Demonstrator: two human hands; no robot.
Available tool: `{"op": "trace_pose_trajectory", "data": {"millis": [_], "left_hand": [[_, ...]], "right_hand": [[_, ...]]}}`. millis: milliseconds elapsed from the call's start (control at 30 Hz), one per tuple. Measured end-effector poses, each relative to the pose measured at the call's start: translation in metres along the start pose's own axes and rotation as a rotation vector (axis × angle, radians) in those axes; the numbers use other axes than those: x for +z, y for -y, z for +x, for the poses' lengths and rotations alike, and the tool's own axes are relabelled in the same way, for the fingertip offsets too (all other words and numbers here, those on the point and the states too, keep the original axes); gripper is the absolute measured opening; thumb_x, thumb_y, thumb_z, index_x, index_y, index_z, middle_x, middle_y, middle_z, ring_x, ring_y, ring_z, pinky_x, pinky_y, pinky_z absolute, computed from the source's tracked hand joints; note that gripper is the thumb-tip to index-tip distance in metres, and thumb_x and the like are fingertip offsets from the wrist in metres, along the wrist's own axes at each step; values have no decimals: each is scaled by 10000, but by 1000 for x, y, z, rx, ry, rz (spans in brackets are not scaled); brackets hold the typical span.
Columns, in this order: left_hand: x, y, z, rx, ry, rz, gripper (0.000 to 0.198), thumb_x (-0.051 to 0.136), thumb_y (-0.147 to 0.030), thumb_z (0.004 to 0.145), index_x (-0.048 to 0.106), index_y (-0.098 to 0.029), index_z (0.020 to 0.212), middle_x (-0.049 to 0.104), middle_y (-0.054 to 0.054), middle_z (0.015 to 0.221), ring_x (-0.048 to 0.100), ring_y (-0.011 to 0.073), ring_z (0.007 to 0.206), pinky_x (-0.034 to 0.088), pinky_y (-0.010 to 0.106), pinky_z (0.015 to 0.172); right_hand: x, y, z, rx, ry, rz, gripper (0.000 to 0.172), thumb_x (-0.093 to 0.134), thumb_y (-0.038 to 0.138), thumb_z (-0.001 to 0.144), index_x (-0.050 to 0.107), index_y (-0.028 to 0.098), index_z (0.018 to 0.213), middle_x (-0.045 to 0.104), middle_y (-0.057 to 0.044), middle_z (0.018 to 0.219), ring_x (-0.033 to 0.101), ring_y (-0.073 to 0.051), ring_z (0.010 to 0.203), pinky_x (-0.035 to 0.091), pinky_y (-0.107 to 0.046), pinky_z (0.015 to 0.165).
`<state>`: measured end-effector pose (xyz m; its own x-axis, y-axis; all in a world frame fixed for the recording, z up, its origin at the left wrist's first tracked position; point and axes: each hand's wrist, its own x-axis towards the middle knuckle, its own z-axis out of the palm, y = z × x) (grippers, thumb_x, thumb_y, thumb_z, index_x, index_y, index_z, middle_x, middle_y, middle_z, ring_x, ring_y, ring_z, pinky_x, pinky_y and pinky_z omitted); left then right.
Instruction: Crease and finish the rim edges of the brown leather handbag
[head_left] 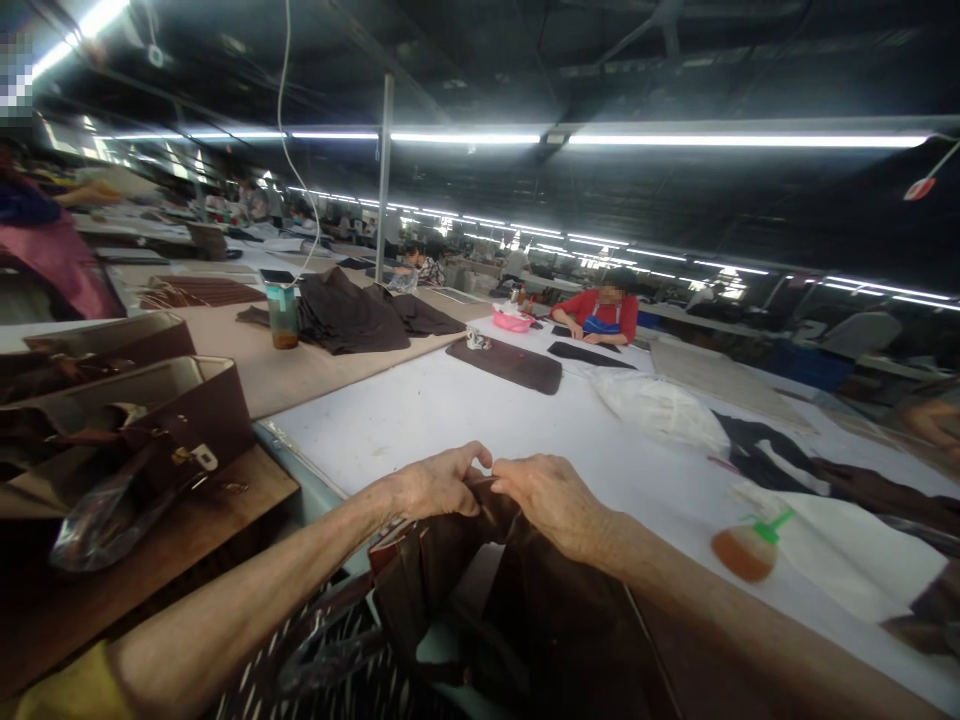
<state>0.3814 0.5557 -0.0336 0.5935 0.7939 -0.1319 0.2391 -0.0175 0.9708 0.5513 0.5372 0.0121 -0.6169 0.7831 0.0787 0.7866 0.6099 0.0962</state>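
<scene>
Just in front of my body, at the near edge of the white table [375, 425], is a dark brown bag [439, 570] with a reddish edge. The fingers of my left hand [442, 482] are closed on its upper edge. Beside it, almost touching, my right hand [559, 500] pinches the same edge between thumb and fingers. The lower part of the bag lies in shadow over my lap, so its full shape is hard to make out. My patterned clothing [262, 640] shows below.
Brown bags [217, 400] with a metal clasp stand on a wooden surface [255, 485] at left. A bottle with a green nozzle [746, 550] lies right, near white cloth [847, 550]. Farther off are a brown panel [510, 365], a jar [283, 315] and a person in red [600, 310].
</scene>
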Motion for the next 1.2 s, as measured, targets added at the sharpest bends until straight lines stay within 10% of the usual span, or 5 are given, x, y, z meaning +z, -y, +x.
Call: {"op": "trace_pose_trajectory", "data": {"millis": [267,400,567,1200], "left_hand": [[-10,-20,-37,-125,-116,291,858,783,-355,447,426,-183,1208,558,114,1111,552,236,878,427,268,664],[-2,-9,-65,-77,-287,344,706,746,-280,497,502,-189,1153,617,47,952,545,218,838,407,253,670],[-8,9,-66,-48,-135,-36,351,654,-178,546,644,-115,892,612,1,735,528,142,671,401,212,612],[-26,25,-61,72,-100,-93,416,624,-476,683,670,-122,898,617,16,747,522,148,706,386,206,641]], "right_hand": [[-3,-5,-1,157,-26,85,232,484,199,844,609,196,649,614,-16,639,541,-161,641,313,-238,560],[-4,-13,-5,194,-19,127,239,491,180,817,575,184,594,570,-10,610,500,-147,598,299,-233,541],[-2,-12,-15,155,1,188,258,485,201,820,542,184,569,535,10,585,466,-131,581,294,-236,557],[-11,-10,-25,142,170,294,301,418,312,855,400,172,590,407,39,541,366,-98,534,224,-231,533]]}}
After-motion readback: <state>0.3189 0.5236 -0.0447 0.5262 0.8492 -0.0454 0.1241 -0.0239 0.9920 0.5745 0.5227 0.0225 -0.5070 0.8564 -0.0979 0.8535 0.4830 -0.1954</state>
